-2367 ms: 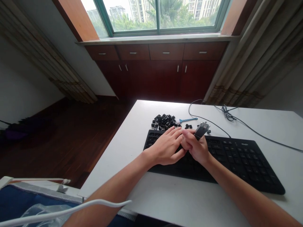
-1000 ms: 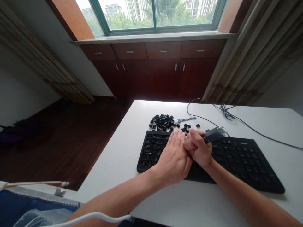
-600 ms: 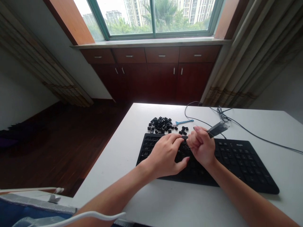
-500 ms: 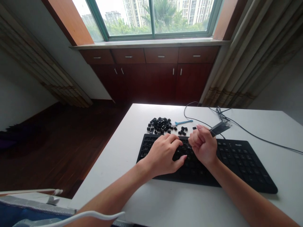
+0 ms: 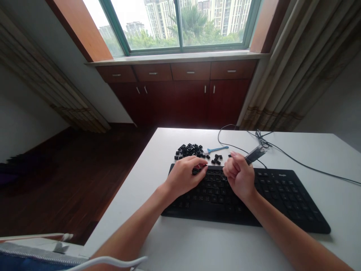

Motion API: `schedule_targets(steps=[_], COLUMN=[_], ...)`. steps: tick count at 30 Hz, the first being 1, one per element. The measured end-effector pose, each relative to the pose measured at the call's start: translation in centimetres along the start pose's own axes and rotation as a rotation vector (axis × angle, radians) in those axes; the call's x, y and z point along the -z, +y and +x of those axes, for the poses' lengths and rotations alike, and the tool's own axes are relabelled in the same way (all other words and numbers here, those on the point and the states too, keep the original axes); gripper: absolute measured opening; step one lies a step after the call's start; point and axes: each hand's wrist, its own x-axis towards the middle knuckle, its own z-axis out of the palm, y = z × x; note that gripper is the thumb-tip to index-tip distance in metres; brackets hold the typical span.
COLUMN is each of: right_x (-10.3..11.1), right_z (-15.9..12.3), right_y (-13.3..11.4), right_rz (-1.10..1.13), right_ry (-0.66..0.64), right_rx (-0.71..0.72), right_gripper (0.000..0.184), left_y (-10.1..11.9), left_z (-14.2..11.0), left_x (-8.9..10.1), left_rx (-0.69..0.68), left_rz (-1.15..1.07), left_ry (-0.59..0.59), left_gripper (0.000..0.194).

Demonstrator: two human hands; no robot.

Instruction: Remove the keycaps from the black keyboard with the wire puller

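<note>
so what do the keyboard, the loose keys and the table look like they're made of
Keyboard: likely plastic, dull black with little shine. Loose keys: probably black plastic, showing small glints. Table: smooth, white, perhaps laminate; no grain visible.

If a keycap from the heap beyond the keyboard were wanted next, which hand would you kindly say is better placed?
Probably the left hand: it is over the keyboard, nearer the heap of keycaps, whereas the right hand is closed around a dark tool. Whether the left holds anything is unclear.
</note>
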Motion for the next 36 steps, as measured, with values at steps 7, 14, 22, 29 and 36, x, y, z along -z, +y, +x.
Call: schedule_targets(steps=[7,14,22,29,36], right_x=[0.2,0.2,0.0,-1.4,-1.3], right_z=[0.0,0.1,0.3,-0.3,-1.8], right_y=[0.1,0.3,0.2,-0.4,-0.7], right_rz=[-0.007,-0.006,-0.003,-0.115,-0.185], right_ry=[-0.019,-0.005,0.018,-0.002,-0.01], right_rx=[-0.009,-0.014,-0.053,-0.221,-0.177], right_gripper=[0.053,0.051,0.05,0.045,0.044], left_y=[-2.1,0.0,1.1,1.2,1.2], left_z=[0.5,0.1,-0.4,-0.5,-0.8], left_x=[0.6,0.1,-0.4,0.2,0.3], left_rx=[0.075,-0.043,-0.269,-0.429,-0.404], left_rz=[0.121,0.124,0.161,0.101,0.167], left_ry=[0.114,0.036,-0.198,-0.381,-0.39], left_gripper=[0.02,0.025,0.032,0.096,0.115])
